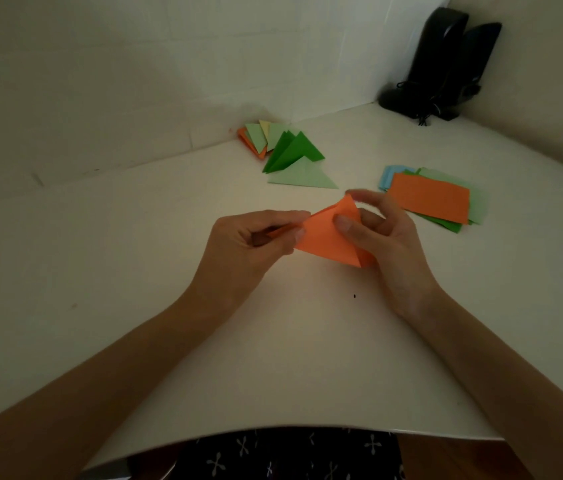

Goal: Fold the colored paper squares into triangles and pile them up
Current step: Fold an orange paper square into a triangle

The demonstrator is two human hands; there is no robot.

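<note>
Nearest me, the white table (273,393) ends in a curved edge, and I see bare surface between it and my hands. Over mid-table my left hand (249,244) pinches the left corner of the folded orange paper (325,237), while my right hand (387,244) grips its right side, thumb on top. Just beyond on the right lies the stack of flat squares (429,200), orange uppermost. Farther left, by the wall, sits the pile of triangles (290,150). Two black speakers (446,64) fill the far right corner.
</note>
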